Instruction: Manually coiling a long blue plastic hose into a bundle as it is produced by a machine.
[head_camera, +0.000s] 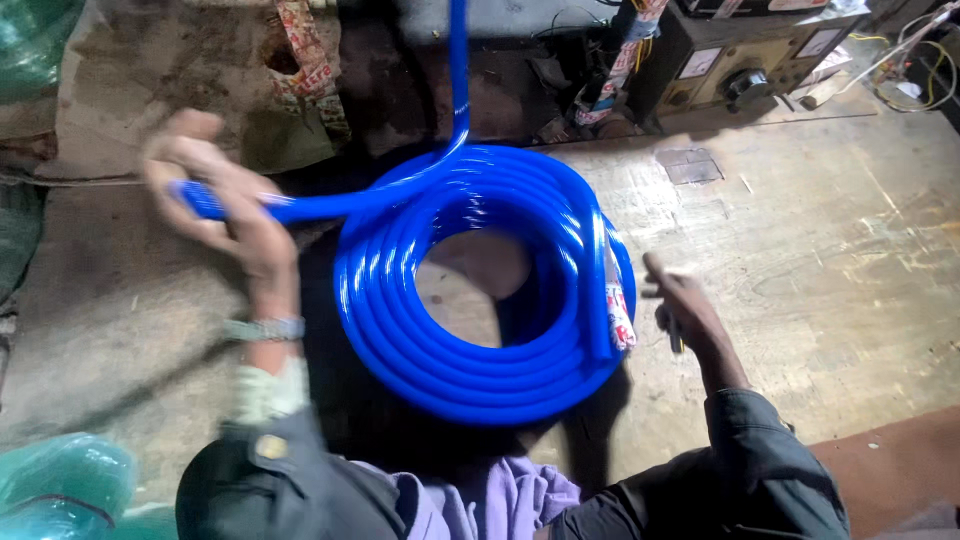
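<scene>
Worn wooden workbench (820, 250) in a dim workshop; coil of glossy blue hose (480, 290) standing near its front edge, a red-and-white printed band (620, 315) wrapped around its right side; loose length of hose running up from the coil toward the back edge and out of view. Left hand (215, 195), wristwatch (265, 328) below it, fingers closed around the hose's free end; right hand (685, 305) just beside the band, fingers loosely curled, grip impossible to tell. Grey machine (740, 55) at the back right corner.

Worn wooden work surface (820, 260), scuffed and stained.
Blue hose coil (480, 300) lies flat on it; clear tape patch (689, 165) behind, metal control box (740, 60) at far edge.
</scene>
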